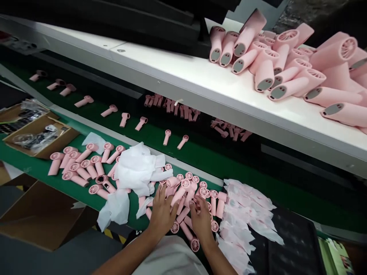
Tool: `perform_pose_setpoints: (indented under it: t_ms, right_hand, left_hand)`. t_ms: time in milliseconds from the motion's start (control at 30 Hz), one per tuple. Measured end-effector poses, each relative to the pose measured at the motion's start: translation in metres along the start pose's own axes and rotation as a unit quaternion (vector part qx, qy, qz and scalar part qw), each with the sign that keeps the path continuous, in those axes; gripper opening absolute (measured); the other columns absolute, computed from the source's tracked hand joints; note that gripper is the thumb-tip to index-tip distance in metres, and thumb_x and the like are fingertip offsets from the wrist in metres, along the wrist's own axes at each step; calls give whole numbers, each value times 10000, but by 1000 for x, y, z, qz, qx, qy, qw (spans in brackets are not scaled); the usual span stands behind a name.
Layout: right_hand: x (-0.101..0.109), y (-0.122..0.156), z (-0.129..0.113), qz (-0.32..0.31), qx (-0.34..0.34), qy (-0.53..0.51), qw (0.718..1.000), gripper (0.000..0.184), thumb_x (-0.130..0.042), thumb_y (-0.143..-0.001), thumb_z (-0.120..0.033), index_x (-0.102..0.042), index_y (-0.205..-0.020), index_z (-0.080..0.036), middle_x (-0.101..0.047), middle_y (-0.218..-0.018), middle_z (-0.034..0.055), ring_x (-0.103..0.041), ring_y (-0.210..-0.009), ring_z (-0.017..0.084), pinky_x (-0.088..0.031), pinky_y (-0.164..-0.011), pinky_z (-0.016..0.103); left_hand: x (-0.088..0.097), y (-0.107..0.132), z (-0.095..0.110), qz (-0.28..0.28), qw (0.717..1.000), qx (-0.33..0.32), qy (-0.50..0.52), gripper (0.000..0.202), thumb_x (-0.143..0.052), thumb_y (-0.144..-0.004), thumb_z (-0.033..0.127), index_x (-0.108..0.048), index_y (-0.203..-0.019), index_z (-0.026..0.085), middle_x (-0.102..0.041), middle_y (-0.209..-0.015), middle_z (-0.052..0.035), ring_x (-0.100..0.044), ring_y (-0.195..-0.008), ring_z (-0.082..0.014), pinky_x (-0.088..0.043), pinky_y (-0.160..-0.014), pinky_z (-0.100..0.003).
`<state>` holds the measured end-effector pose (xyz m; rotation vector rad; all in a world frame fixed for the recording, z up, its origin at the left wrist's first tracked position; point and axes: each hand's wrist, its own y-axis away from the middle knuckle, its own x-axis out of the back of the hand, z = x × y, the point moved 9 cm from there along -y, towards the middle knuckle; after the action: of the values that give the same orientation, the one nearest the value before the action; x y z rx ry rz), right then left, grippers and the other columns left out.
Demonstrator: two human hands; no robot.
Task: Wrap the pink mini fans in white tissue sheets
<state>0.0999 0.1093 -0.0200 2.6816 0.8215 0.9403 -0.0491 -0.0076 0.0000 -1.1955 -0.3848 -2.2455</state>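
Observation:
Many pink handheld fans [188, 196] lie heaped on the green worktop in front of me. My left hand [163, 210] rests on the heap's left side, fingers stretched out and thumb apart, touching a fan whose handle [177, 196] lies between thumb and forefinger. On the heap's right side, my right hand [201, 219] has its fingers curled in close to the thumb among the fans; what they grip is hidden. Left of the hands lies a crumpled pile of white wrapping bags [136, 168]. Several wrapped fans [243, 214] lie in rows to the right.
Single fans [142, 123] stand spaced along the green conveyor belt [114, 128]. A white shelf [177, 70] above it bears more fans [296, 78]. Cardboard boxes [43, 137] sit at the left, and a black tray [289, 244] lies at the right.

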Motion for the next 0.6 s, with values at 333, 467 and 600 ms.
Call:
perform_pose_setpoints:
  t_ms: [333,467,600]
  right_hand:
    - [-59,18,-6,-96,-166,-346,919,596,-774,-710,-374,-517,-1226,-225,-672,-1007,33,-630,-906,205,-542,-780,317]
    - [-51,34,25,-97,-231,-428,868,442,-788,-692,-287,-582,-1081,-246,-662,-901,-18,-612,-788,151,-523,-689,256]
    - [-46,49,43,-130,-260,-466,835,222,-784,-684,-248,-604,-778,-159,-588,-652,-11,-531,-594,117,-470,-563,233]
  left_hand:
    - [5,60,-44,-189,967,53,163,363,-546,-882,478,-655,-1168,284,-459,-1433,-68,-440,-1321,-270,-410,-1098,-414]
    - [76,99,-169,19,942,328,69,524,-483,-856,552,-601,-1191,167,-480,-1310,-165,-474,-1242,-316,-424,-1054,-456]
    - [97,115,-242,76,890,449,18,721,-554,-744,630,-569,-1173,50,-499,-1174,-254,-446,-1211,-433,-395,-1009,-595]
